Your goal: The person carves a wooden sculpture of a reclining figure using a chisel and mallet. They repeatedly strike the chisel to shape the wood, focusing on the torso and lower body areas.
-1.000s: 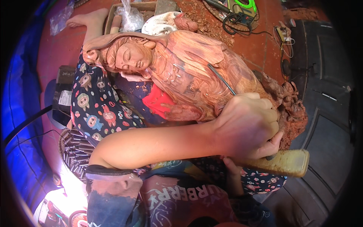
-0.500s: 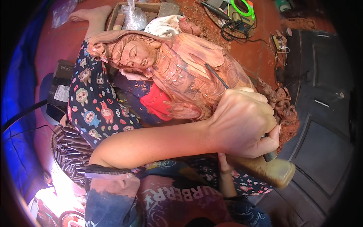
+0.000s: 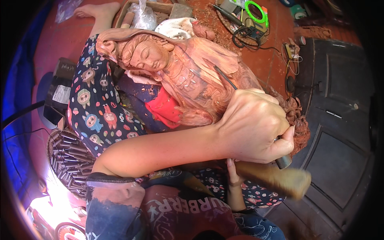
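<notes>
A carved reddish wooden statue (image 3: 200,76) of a robed figure with a calm face lies across my lap, its head at the left. My left hand (image 3: 256,124) is closed around a carving chisel (image 3: 227,78). The thin dark blade touches or nearly touches the robe's carved folds, and the butt end sticks out below my fist. Under my left forearm, my right hand (image 3: 233,174) is partly hidden, its fingers at the grip of a wooden mallet (image 3: 290,183). Motion blurs the mallet's pale head, which is close to the chisel's butt.
A round basket (image 3: 51,160) full of metal chisels stands at the left beside a black box (image 3: 60,94). Ahead lie a wooden tray (image 3: 164,20), a white cloth (image 3: 176,27), wood shavings and a corded rotary tool (image 3: 228,14). A dark panelled door (image 3: 340,100) fills the right.
My view has shifted slightly, so most things sit a little differently. Both hands keep their grips. The chisel's butt shows more below my left fist, and the mallet stays blurred near it.
</notes>
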Tool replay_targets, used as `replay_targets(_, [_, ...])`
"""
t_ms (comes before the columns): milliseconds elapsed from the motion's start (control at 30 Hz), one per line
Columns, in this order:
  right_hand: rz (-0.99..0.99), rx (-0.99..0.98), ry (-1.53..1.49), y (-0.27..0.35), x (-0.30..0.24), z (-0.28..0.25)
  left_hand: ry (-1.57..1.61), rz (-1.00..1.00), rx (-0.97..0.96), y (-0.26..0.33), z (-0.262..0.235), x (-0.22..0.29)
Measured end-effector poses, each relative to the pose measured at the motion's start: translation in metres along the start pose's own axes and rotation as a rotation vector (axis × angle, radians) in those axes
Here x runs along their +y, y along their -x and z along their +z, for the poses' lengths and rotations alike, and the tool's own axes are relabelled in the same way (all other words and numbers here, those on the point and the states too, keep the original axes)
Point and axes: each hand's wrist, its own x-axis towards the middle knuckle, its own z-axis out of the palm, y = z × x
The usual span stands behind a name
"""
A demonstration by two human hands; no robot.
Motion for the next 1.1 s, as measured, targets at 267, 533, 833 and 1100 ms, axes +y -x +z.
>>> replay_targets(267, [-0.012,0.004,0.084,0.002,0.003,-0.002,-0.011,-0.014,0.013,0.0,-0.003,-0.001])
replay_targets(533, [-0.062,0.15,-0.053,-0.008,-0.02,0.017,-0.014,-0.014,0.027,-0.002,-0.001,-0.003])
replay_targets(833, [-0.188,-0.016,-0.16,-0.014,-0.019,0.013,-0.02,-0.03,0.03,-0.003,0.002,-0.005])
replay_targets(1100, [-0.085,0.035,-0.091,-0.016,-0.036,0.021,-0.034,-0.035,0.036,-0.006,-0.002,-0.005])
